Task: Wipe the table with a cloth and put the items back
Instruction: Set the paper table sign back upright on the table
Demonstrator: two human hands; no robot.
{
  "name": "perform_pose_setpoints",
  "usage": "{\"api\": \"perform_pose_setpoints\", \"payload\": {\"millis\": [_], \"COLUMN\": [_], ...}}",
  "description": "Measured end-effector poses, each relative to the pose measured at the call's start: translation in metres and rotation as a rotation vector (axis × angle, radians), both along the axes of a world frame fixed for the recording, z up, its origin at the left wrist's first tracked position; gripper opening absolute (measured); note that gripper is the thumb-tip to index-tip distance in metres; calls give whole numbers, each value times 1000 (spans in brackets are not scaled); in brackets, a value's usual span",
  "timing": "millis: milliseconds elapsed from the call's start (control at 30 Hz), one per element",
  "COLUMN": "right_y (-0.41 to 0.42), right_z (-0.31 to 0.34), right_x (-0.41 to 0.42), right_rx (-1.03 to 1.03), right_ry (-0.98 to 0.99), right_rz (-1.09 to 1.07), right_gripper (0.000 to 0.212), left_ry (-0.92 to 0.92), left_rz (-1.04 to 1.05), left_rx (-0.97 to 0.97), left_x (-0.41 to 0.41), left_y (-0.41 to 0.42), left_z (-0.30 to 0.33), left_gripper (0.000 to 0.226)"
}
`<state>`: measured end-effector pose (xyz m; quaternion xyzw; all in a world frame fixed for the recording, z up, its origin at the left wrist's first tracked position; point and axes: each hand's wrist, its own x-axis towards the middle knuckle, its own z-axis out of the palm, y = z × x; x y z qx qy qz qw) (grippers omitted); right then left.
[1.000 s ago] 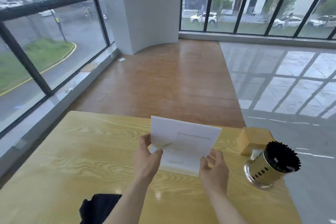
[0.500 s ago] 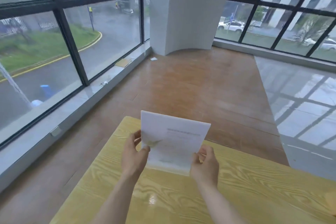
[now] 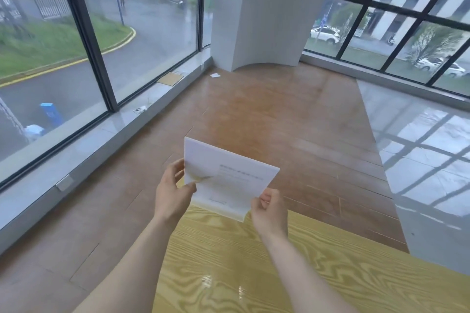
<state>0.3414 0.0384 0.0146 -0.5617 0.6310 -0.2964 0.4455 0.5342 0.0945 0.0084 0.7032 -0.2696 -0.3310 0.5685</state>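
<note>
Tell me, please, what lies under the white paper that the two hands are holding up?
The paper, pinched by the left hand and the right hand, hangs over the far edge of the yellow table and the wooden floor. The strip directly behind the sheet is hidden.

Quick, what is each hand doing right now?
Left hand: closed, pinching the left edge of the white paper.
Right hand: closed, pinching the paper's lower right corner, above the table.
</note>
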Motion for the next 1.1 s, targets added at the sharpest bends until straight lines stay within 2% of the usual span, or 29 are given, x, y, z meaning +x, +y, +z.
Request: {"api": "perform_pose_setpoints", "payload": {"millis": [133,267,567,867,1100], "right_y": [-14,-20,-24,-19,3], "right_z": [-7,-14,-18,-16,-6], "right_x": [16,23,25,-3,-61], "right_rx": [50,89,104,50,-3], "right_ry": [-8,17,72,188,405], "right_rz": [1,-12,26,81,214], "right_gripper": [29,25,40,58,68], "left_ry": [7,11,47,-44,-191], "left_rz": [-22,-49,-108,-73,-241], "left_rx": [32,70,107,187,246], "left_x": [16,23,28,6,-50], "left_y": [-12,-20,-22,-7,5], "left_z": [-9,-20,-38,-42,-42], "left_gripper": [68,73,92,82,75]}}
